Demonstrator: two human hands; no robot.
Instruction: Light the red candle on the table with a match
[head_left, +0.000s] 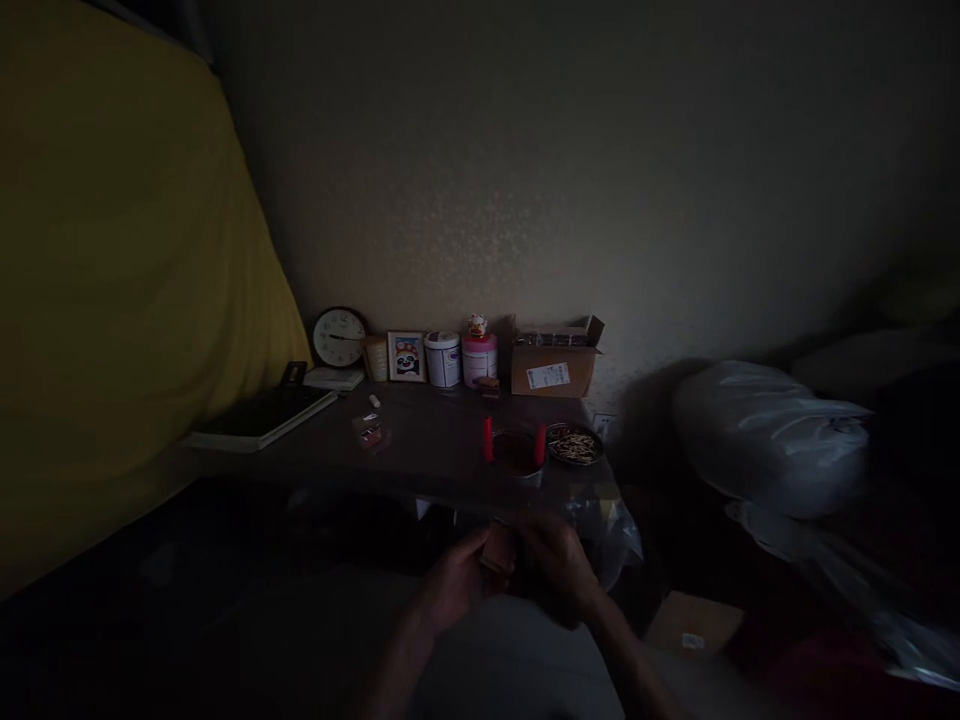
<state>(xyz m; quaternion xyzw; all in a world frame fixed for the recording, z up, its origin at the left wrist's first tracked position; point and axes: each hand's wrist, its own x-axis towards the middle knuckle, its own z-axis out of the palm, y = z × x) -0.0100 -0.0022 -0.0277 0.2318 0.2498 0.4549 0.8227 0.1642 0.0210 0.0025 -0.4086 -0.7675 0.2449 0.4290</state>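
In dim light, my left hand [457, 580] is closed around a small brownish box [498, 548], held in front of the table's front edge. To its right, my right hand [559, 555] is raised close to the box with its fingers bent together; what they pinch, if anything, is too dark to make out. On the table beyond the hands stands a round tin [529, 479] with two upright red candles, a left one [488, 440] and a right one [540, 444], at its sides. Beside it a round dish [576, 446] holds many thin pale sticks.
Along the wall stand a clock [339, 338], a framed panda picture [407, 357], a white tub [442, 360], a pink-lidded tub [480, 362] and an open cardboard box [551, 372]. A small clear packet [371, 433] lies left. A white plastic bag [772, 435] bulges at right.
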